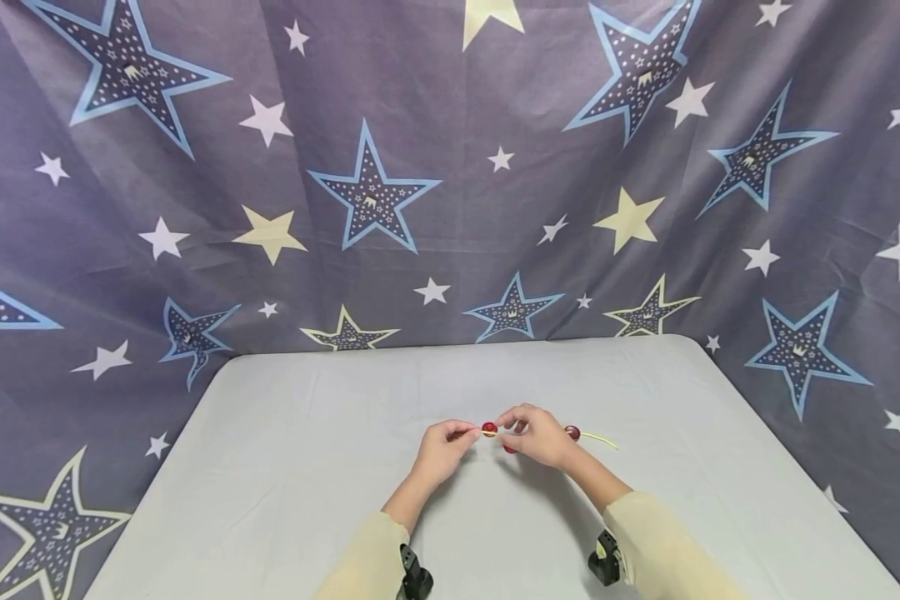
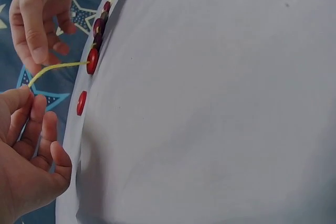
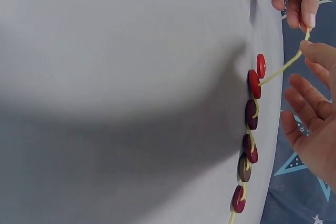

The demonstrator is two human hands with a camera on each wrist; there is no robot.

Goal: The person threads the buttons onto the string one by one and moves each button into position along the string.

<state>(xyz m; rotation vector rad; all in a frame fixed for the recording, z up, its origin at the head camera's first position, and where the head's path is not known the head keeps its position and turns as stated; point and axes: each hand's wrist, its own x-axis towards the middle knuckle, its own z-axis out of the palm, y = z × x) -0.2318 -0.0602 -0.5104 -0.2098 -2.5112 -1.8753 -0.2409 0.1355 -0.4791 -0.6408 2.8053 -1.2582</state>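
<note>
In the left wrist view, my left hand pinches the end of a yellow string between thumb and fingertips. The string runs to a red button lying on the table. Several darker buttons are threaded after it in a row. A loose red button lies on the table just beyond them, under the raised string in the head view. My right hand hovers over the row with thumb and forefinger apart. One of its fingertips overlaps the string in the right wrist view.
A pale cloth covers the table. Dark star-patterned fabric hangs behind and on both sides. The string's far tail extends right past a dark red button. Small black devices are strapped at both sleeves.
</note>
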